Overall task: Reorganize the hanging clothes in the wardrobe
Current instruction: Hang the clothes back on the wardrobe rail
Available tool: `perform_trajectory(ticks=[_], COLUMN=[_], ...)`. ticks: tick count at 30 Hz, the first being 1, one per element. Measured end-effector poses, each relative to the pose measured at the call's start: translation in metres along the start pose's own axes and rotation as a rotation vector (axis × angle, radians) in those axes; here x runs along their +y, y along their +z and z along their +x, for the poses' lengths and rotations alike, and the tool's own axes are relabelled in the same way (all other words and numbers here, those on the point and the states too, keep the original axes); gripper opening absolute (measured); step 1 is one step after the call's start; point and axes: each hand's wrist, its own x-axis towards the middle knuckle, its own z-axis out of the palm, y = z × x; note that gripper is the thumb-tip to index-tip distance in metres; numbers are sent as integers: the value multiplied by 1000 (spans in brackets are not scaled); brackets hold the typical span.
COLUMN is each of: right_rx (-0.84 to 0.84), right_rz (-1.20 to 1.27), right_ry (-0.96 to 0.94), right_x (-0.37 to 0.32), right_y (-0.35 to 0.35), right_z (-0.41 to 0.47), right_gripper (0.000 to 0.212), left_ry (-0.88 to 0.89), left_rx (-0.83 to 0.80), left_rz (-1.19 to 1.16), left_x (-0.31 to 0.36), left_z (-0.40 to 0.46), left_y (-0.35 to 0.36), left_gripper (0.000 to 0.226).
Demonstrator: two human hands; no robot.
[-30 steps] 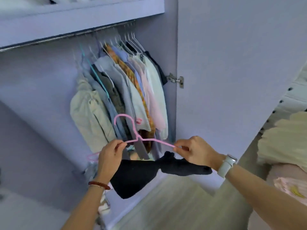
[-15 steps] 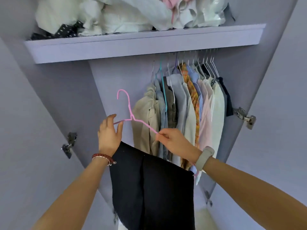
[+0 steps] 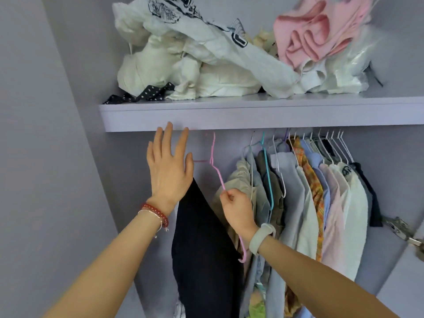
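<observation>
Left hand (image 3: 168, 167) is open now, fingers spread and pointing up at the front edge of the shelf (image 3: 229, 115); half a second ago it was pinching the left end of the pink hanger, so it has let go. Red bead bracelet (image 3: 157, 213) on that wrist.

Just right of the left hand, the pink hanger (image 3: 216, 171) has its hook up behind the shelf edge (the rail itself is hidden, so cannot tell for sure that it has caught). Earlier the hook sat lower, well clear of the shelf. The hanger tilts, its right arm sloping down.

Black trousers (image 3: 202, 253) hang from the hanger, below the left hand and between the two forearms, draped long and straight, same as half a second ago.

Right hand (image 3: 237, 210) is closed in a pinch on the hanger's sloping right arm, thumb and forefinger on the wire; same grip as before. White watch (image 3: 261, 238) on that wrist; the hanger's lower end curls out just under it.

Right of the right hand, the row of hung shirts (image 3: 309, 198) is bunched together on thin hangers: beige, grey, blue, orange plaid, pale pink, white, dark at the far end. Unchanged.

Above both hands, crumpled white and pink clothes (image 3: 229, 56) are piled on the shelf (more of the pile shows now, the camera has tipped up).
</observation>
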Motion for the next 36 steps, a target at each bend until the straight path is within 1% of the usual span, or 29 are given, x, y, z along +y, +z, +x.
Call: perform_trajectory(ticks=[3,6,8,10,13,16,18,20,23,26,28,30,32,34,36], right_rx=[118,214,269,289,242,193,183,128,66,106,164,193,210,229,233], right_rz=[12,30,37,-14,-124,-202,-245,-305,-394,-427,-492,-598,-716,-850,-941], right_ry=[19,53,104,171,301,367,383,382,294,103,-66,-169,-177,-106,-31], right_x=[-3,-5,-3,6,27,41,43,42,38,36,39,49,62,78,89], right_y=[14,25,28,29,24,18,13,6,-9,-30,-52,-81,-114,-152,-185], right_z=[33,67,88,107,123,126,125,123,112,85,58,29,-1,-37,-72], right_gripper=[38,42,35,29,30,31,31,30,27,38,40,39,39,40,40], left_ry=[88,112,125,150,176,175,176,176,112,34,9,12,67,171,277], left_rx=[-6,-18,15,67,121,147,154,148,125,44,-53,-174,-292,-386,-438], left_rz=[101,151,182,204,224,195,186,170,77,-62,-142,-223,-292,-340,-354], left_x=[-7,-17,-23,-27,-33,-34,-32,-29,-18,3,23,48,78,118,154], left_z=[28,45,47,46,49,48,49,48,36,8,-12,-31,-48,-66,-83], left_y=[13,32,44,53,62,66,66,65,67,78,88,97,104,108,108], left_gripper=[60,65,67,67,65,69,73,74,72,71,68,63,59,55,52])
